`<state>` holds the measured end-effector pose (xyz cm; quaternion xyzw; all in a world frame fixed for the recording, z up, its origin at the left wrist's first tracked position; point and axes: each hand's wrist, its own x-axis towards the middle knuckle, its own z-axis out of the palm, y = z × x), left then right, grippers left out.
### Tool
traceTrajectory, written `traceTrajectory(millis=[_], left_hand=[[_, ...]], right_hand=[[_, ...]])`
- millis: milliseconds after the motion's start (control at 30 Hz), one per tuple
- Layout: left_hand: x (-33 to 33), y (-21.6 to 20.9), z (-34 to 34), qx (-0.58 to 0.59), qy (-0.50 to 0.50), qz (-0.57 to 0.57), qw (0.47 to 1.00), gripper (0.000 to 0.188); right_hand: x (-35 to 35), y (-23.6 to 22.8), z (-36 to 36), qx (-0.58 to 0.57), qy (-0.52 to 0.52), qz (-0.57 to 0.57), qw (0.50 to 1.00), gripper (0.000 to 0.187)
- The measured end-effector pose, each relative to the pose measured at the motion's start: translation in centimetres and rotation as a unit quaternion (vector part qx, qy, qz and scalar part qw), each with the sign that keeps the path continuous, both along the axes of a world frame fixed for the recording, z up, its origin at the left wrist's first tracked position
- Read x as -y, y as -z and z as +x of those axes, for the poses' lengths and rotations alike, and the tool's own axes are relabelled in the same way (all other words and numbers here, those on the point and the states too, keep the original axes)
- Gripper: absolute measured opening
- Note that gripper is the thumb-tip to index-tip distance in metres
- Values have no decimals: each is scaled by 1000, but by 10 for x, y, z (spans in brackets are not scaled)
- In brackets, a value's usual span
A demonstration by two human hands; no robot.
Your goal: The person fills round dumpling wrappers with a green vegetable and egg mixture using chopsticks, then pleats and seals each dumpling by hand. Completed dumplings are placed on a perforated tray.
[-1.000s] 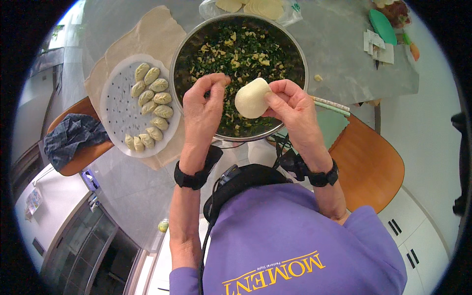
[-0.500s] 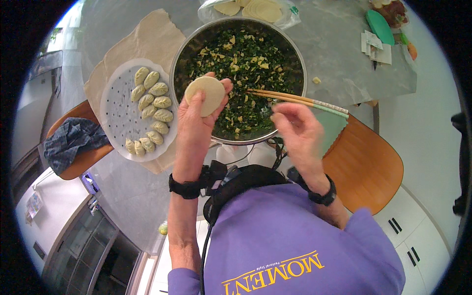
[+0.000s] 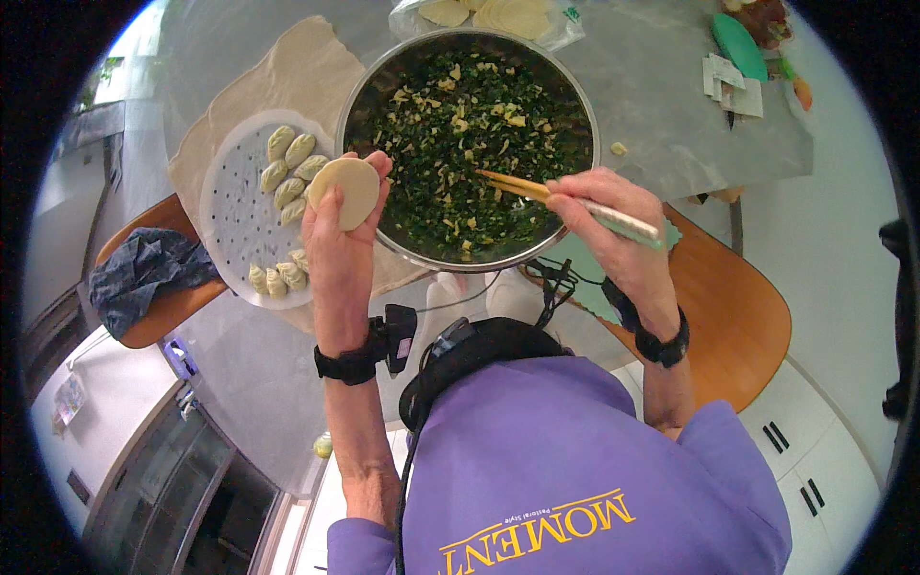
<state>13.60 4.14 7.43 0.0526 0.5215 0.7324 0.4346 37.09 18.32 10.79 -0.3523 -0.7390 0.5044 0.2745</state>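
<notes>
Twice finger-pinches: pale dough disc point(image 3: 350, 190) in left hand point(image 3: 340, 254) at left rim of the round silver-metal bowl point(image 3: 460, 266), seemingly for flatness, slim tan-wood chopsticks point(image 3: 537, 190) in right hand point(image 3: 623, 195), tips inside, likely for reach.

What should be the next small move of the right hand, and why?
Probably pinch some chopped filling with the chopsticks: the right hand holds them with tips at the filling, and the left hand holds a wrapper whose visible face is bare.
</notes>
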Motion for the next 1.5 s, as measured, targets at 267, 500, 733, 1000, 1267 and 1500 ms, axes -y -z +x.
traceTrajectory(millis=[267,500,733,1000,1267,1500], left_hand=[[10,11,-3,3,-6,34,999,38],[12,14,-4,27,-17,70,997,40],[10,16,-2,9,-20,66,998,40],[9,16,-1,-8,-10,61,998,40],[10,18,-3,-7,-4,64,998,39],[10,18,-2,-12,-5,62,998,40]], right_hand=[[12,-6,-18,-8,-86,37,996,11],[18,-18,-46,-43,-79,58,994,10],[26,-15,-39,58,-40,-31,997,11],[30,-19,-7,59,-155,12,986,10],[5,-39,31,64,11,1,998,11],[15,-22,-4,45,-12,121,992,10]])
